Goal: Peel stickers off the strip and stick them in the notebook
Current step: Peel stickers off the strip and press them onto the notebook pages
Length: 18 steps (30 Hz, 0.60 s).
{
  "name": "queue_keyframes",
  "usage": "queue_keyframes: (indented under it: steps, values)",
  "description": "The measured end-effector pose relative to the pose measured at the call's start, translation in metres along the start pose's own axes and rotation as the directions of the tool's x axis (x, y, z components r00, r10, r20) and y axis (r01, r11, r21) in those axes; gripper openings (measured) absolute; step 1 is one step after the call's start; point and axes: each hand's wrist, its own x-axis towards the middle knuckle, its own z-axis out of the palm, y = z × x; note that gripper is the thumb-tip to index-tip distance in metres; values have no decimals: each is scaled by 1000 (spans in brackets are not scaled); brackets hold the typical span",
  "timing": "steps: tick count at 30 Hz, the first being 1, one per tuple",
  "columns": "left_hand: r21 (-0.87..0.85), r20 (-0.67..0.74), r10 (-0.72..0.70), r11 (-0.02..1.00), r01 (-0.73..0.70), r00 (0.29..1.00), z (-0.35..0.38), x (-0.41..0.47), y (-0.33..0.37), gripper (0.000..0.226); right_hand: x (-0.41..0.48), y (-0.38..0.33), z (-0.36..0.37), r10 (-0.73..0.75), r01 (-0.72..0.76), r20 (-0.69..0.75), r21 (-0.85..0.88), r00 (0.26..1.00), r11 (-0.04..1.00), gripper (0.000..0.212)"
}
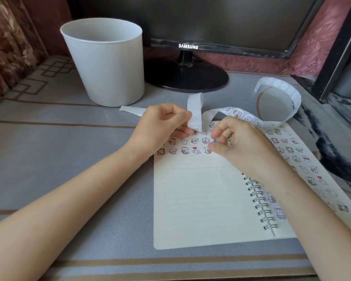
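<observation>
In the head view, the open spiral-bound notebook with lined cream pages [201, 199] is seen lying flat on the grey patterned table mat [69, 159], at five o'clock from the middle of the frame. Rows of small cartoon stickers [195, 141] are already laid along the top of its left page, and the right page is largely covered.

The long white paper sticker strip [195, 110] is held above the page's top edge. It is pinched between the thumb and curled fingers of the left hand [166, 126]. From there it loops upward and trails off toward two o'clock, where it curls into a loose coil. Spent backing trails away at nine o'clock of that hand.

The right hand [237, 142] is held over the sticker rows with its fingertips drawn together. Whether a sticker is nipped between them cannot be told.

The strip is judged very light, limp and easily creased or torn. It is best held by the bare backing close to the next sticker, which is best lifted by its edge, since the adhesive would cling to skin.

The notebook's upper spiral and part of the right page are hidden by the right forearm. The sticker designs are too small to read. A white plastic bin [105, 63] stands at eleven o'clock, and a black monitor [190, 17], cut off by the frame, at twelve.
</observation>
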Motion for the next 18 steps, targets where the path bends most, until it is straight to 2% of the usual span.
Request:
queue_keyframes:
  steps: [6,9,11,14,18]
  values:
    - [0,3,5,1000,-5,1000,0,0,-1,15,3,4,0,-4,5,-20,36,1000,999,8]
    - [0,4,6,1000,-6,1000,0,1,-1,15,3,2,2,12,-8,-51,76,999,997,16]
    - [1,3,10,1000,-10,1000,0,1,-2,15,2,1,3,13,-12,-60,15,998,1000,22]
    - [3,2,6,1000,-6,1000,0,1,-1,17,3,0,4,6,-10,-68,-63,998,998,15]
    - [-6,6,3,1000,-3,1000,0,0,-1,15,5,4,4,0,3,-88,32,996,999,11]
